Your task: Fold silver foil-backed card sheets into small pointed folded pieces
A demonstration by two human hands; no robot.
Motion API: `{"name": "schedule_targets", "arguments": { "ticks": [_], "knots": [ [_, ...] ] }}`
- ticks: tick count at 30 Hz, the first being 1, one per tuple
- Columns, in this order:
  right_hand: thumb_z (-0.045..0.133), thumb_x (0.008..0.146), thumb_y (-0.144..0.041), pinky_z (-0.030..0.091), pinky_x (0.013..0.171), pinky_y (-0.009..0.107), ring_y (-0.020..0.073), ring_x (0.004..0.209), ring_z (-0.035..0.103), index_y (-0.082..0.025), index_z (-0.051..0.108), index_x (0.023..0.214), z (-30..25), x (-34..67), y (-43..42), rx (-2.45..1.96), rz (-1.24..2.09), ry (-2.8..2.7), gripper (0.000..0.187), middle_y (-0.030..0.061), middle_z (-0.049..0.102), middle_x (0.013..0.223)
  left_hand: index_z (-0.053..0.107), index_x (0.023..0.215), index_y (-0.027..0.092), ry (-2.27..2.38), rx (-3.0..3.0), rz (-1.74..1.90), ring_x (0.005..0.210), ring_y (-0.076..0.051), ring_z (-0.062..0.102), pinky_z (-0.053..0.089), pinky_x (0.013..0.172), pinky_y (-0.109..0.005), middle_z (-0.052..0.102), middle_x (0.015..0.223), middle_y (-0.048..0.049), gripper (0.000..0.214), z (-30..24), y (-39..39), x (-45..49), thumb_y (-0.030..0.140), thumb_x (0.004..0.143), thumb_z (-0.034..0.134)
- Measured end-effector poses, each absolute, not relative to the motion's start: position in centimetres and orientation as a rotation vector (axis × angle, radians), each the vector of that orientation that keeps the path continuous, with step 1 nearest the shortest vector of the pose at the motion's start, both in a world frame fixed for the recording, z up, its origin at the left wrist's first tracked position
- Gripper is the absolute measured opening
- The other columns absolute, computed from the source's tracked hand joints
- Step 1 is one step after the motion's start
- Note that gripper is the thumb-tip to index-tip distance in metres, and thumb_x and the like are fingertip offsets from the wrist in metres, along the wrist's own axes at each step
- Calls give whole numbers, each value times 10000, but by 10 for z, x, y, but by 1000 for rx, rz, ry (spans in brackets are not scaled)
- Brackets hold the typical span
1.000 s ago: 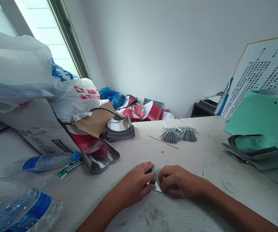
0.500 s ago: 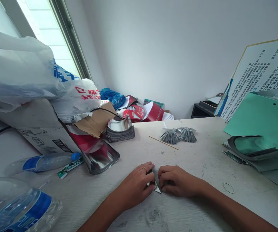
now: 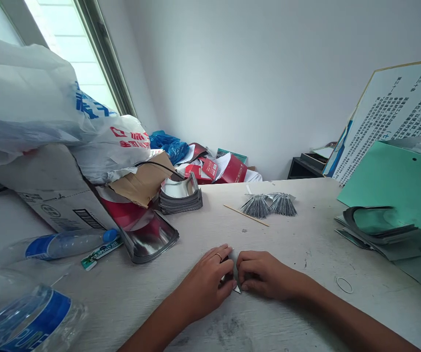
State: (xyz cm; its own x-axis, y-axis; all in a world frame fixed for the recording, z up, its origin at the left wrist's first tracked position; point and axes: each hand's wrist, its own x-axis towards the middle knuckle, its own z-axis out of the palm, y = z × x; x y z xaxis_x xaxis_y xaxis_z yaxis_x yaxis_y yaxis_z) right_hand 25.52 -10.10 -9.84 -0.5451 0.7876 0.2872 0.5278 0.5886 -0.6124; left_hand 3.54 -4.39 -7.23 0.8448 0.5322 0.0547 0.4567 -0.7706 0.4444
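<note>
A small silvery-grey sheet piece point(image 3: 237, 289) stands on the white table, with only its edge and a pale lower corner showing between my hands. My left hand point(image 3: 210, 276), with a ring on one finger, is curled over its left side. Bent fingers of my right hand point(image 3: 265, 275) pinch it from the right. Most of the piece is hidden by the fingers. Beyond the hands, two fanned bundles of thin metal strips or pins point(image 3: 256, 206) lie near a thin wooden stick point(image 3: 246, 215).
At left are a large clear bottle point(image 3: 42, 318), a smaller bottle point(image 3: 67, 242), a green-white box point(image 3: 100, 253), curved metal sheets point(image 3: 152, 239) and a carton point(image 3: 56, 195) under plastic bags. At right are a rubber band point(image 3: 344, 285), stacked grey sheets point(image 3: 382, 234) and a green folder point(image 3: 397, 190).
My hands have drawn slightly closer together around the grey piece, and less of its lower corner shows. The view has shifted a little.
</note>
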Motion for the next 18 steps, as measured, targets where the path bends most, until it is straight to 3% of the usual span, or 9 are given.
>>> {"name": "schedule_targets", "arguments": {
  "ticks": [18],
  "knots": [
    [629,926,-257,439,792,249,147,889,583,-197,605,888,-98,249,-100,-1111,629,-2250,75,5,622,947,672,900,237,742,2566,229,1416,-301,377,329,1186,-507,481,1476,-74,83,-70,-44,37,178,855,636]
  ]
}}
